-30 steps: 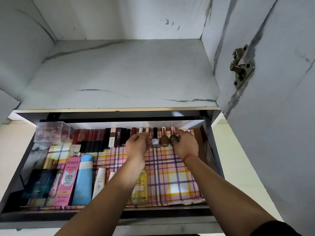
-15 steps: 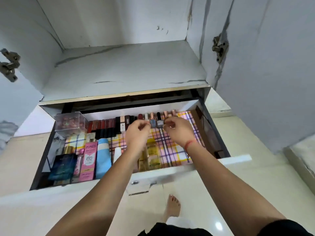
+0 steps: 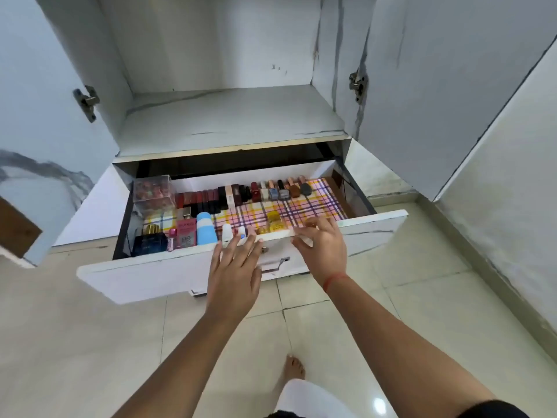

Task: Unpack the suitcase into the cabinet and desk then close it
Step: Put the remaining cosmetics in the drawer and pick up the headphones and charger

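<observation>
- Both your hands have pulled back since the last frames: off the nail polish row at the rear of the drawer and up to its front panel.
- Left hand: fingers straight and spread, holding nothing, lying over the front panel with the tips at its top edge.
- Right hand: fingers spread, only slightly bent, holding nothing, tips over the top edge. I can't tell whether they're in firm contact.
- Red thread is on your right wrist.
- Drawer is pulled well out of the cabinet, and its handle sits between your hands.
- Both cabinet doors are open and the shelf above the drawer is bare.
- Rear of the drawer, left to right: clear box, lipsticks, nail polish.
- Front left: dark perfume bottle, pink BB cream box, blue tube.
- Yellow bottles lie near the front middle, on the plaid liner.
- The liner's right side is mostly uncovered.
</observation>
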